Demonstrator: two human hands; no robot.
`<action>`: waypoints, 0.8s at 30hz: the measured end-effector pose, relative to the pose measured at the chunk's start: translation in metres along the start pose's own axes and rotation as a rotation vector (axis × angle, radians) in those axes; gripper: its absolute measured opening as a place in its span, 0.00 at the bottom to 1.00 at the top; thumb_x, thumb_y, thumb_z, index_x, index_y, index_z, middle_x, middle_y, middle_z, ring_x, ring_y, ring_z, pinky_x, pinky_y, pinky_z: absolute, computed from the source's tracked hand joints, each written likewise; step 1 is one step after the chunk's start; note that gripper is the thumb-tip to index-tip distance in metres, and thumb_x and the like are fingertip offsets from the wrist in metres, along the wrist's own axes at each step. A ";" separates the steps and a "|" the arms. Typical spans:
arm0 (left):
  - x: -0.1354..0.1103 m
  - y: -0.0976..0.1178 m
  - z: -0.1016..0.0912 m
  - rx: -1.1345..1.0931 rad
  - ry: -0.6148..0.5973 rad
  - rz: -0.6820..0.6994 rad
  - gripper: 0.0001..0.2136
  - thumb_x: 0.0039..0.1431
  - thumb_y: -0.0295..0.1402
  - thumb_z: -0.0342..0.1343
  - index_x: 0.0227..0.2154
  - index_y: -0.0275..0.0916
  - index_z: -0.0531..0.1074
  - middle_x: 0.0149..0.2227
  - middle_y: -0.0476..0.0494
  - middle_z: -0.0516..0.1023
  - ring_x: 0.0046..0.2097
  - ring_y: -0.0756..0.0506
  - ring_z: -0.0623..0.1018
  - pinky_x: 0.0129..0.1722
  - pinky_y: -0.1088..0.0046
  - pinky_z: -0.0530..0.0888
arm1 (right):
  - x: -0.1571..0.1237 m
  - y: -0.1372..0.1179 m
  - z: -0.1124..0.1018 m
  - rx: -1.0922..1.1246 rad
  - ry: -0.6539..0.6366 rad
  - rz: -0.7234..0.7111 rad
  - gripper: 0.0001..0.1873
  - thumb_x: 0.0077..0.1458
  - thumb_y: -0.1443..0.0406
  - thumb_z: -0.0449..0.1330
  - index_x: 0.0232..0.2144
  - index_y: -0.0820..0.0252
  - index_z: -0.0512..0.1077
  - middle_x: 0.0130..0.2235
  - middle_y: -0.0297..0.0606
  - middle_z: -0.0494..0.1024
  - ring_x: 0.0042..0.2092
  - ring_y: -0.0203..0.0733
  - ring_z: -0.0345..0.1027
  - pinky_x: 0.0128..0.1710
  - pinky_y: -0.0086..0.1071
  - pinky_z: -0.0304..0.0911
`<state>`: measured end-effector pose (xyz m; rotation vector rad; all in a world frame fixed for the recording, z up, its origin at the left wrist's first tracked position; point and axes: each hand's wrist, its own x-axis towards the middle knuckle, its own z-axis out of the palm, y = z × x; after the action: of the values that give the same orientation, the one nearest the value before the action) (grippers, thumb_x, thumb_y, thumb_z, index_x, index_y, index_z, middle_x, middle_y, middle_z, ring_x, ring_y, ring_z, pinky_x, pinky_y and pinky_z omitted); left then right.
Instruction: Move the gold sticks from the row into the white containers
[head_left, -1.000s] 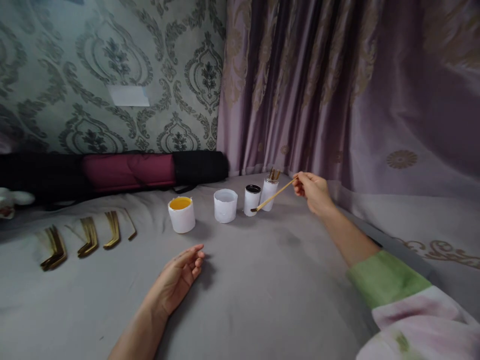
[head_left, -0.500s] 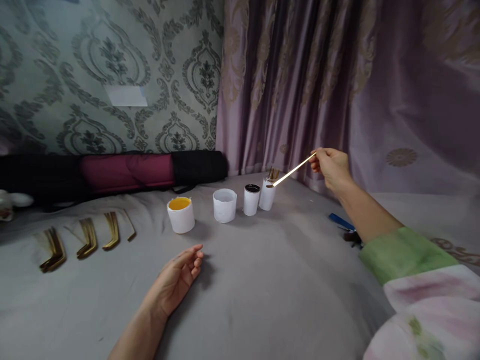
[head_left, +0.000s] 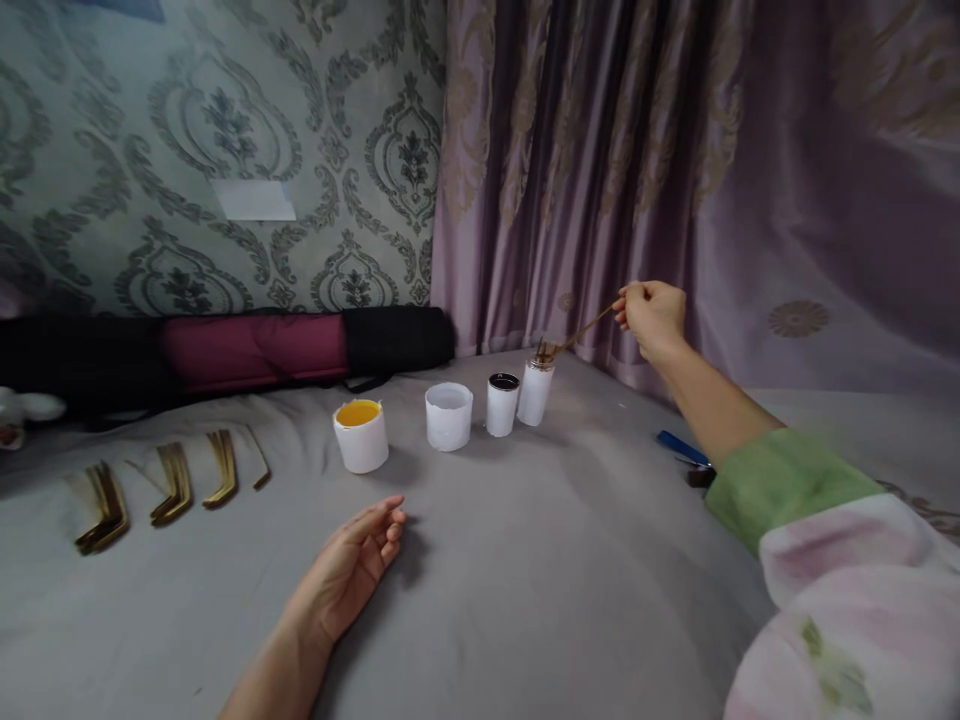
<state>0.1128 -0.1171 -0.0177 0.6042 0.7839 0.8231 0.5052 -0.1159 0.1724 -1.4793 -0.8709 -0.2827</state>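
Observation:
My right hand is raised near the curtain and pinches the top of a thin wooden stick. The stick slants down to the left, and its lower end is at the mouth of a narrow white jar that holds other sticks. Left of that jar stand a small white cup with dark contents, a wider white cup and a white cup of yellow paint. My left hand rests on the grey cloth, palm half up, fingers loosely curled and holding nothing.
Several bent golden strips lie in a row at the left. A black and maroon roll lies along the patterned wall. A blue object lies beside my right forearm. A mauve curtain hangs behind.
My right hand lifted the stick from beside the dark cup, swung it up and right, then brought its tip to the mouth of the narrow jar. The left hand stayed still.

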 end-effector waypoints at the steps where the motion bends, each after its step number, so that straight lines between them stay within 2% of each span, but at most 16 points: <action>1: 0.000 0.000 0.000 0.000 -0.002 0.001 0.09 0.52 0.21 0.51 0.37 0.29 0.68 0.28 0.43 0.72 0.24 0.54 0.71 0.23 0.81 0.71 | 0.001 0.001 0.001 -0.009 -0.007 -0.017 0.11 0.52 0.63 0.50 0.24 0.63 0.68 0.21 0.37 0.70 0.17 0.31 0.60 0.15 0.26 0.57; 13: 0.001 -0.001 0.000 0.000 0.007 0.000 0.09 0.52 0.21 0.51 0.37 0.30 0.69 0.28 0.42 0.72 0.24 0.54 0.71 0.23 0.81 0.71 | 0.002 0.010 0.015 -0.132 -0.030 -0.101 0.13 0.53 0.62 0.50 0.27 0.64 0.70 0.20 0.35 0.71 0.18 0.30 0.62 0.23 0.27 0.62; 24: 0.000 -0.001 0.001 0.015 0.007 0.003 0.09 0.52 0.21 0.50 0.37 0.29 0.68 0.28 0.42 0.72 0.24 0.55 0.71 0.22 0.81 0.71 | 0.001 0.006 0.015 -0.194 -0.071 -0.138 0.14 0.54 0.61 0.48 0.29 0.64 0.69 0.23 0.37 0.71 0.20 0.32 0.63 0.24 0.29 0.62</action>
<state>0.1139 -0.1179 -0.0172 0.6159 0.7963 0.8233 0.5044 -0.1010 0.1665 -1.6186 -1.0279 -0.4293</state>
